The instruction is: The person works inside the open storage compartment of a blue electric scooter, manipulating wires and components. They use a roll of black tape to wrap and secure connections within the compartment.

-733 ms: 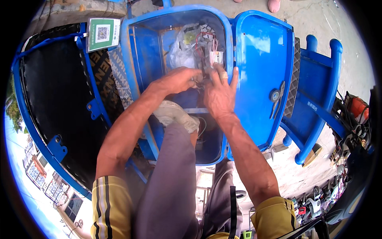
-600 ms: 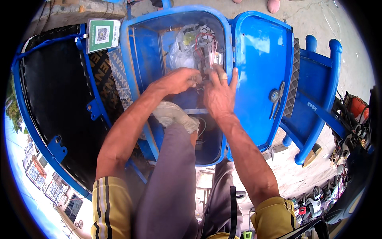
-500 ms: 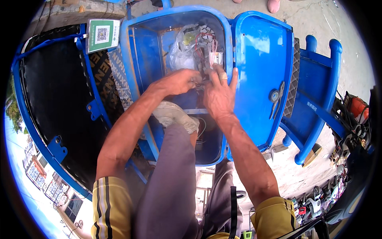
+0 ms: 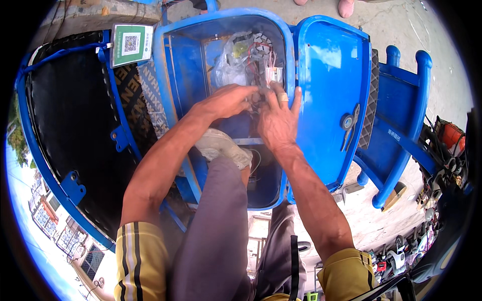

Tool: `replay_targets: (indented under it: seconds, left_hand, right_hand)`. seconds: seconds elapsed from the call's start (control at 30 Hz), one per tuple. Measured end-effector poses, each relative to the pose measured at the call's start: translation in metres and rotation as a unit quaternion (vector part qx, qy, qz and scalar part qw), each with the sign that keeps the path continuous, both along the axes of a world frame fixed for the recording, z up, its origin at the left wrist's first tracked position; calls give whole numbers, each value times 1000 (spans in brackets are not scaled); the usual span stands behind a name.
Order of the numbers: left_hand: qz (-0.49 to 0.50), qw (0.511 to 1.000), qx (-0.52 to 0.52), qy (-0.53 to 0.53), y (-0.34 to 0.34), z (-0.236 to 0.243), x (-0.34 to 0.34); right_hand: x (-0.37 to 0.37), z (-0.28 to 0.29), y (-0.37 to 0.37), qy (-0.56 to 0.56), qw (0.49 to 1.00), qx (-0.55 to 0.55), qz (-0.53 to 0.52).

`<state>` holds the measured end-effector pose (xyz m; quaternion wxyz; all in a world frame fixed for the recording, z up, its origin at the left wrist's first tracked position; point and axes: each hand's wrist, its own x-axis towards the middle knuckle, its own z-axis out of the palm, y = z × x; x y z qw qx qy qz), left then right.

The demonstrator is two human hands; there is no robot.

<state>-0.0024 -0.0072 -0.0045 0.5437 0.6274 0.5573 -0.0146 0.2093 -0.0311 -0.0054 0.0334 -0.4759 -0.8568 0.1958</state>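
Only 1 view here, the head cam looking down. Both bare hands are inside a blue bin with a rounded rim [image 4: 159, 65], kinda close together near its right side. The left hand [image 4: 227, 102] comes in from the left with its fingers bent inward and the tips bunched narrow; it's too dim in there to make out what, if anything, is pinched. The right hand [image 4: 278, 122] has its pinky stuck out toward the rim and the other fingers reaching forward, with a tan band [image 4: 283, 97] around 1 of them. Can't tell if that hand's gripping anything either.

The thin red and pink wires [image 4: 271, 61] are in the upper right of the bin, running down toward the fingers, and a small silver-white box [image 4: 278, 75] sits right at the right hand's fingertips. Can't say whether they're actually touching it. Just left of the wires there's a crumpled clear plastic bag [image 4: 228, 75].

An off-white shoe [image 4: 223, 146] is below the left hand, over the bin, at the end of a grayish-purple trouser leg [image 4: 216, 215].

The shiny blue lid [image 4: 321, 120] is swung out to the right, with a dark round roll of tape [image 4: 346, 121] and a pair of pliers [image 4: 356, 114] on it, side by side. Off to the left there's a green and white sign [image 4: 120, 52] next to a big black panel [image 4: 70, 120] in a blue frame.
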Motion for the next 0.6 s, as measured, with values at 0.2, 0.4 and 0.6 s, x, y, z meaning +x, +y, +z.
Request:
replay_targets:
  seconds: [0.2,0.4,0.6]
  left_hand:
    - [38,997,8,-71,-7,-1,-4]
    - [76,992,64,-84,-16,-16,-8]
    - [145,973,-87,-157,-9,-11,-3]
  right_hand:
    - [0,0,0,17,1000,1,-2]
    - [-1,2,0,9,1000,-1,1]
    - [-1,1,0,2,1000,2,1]
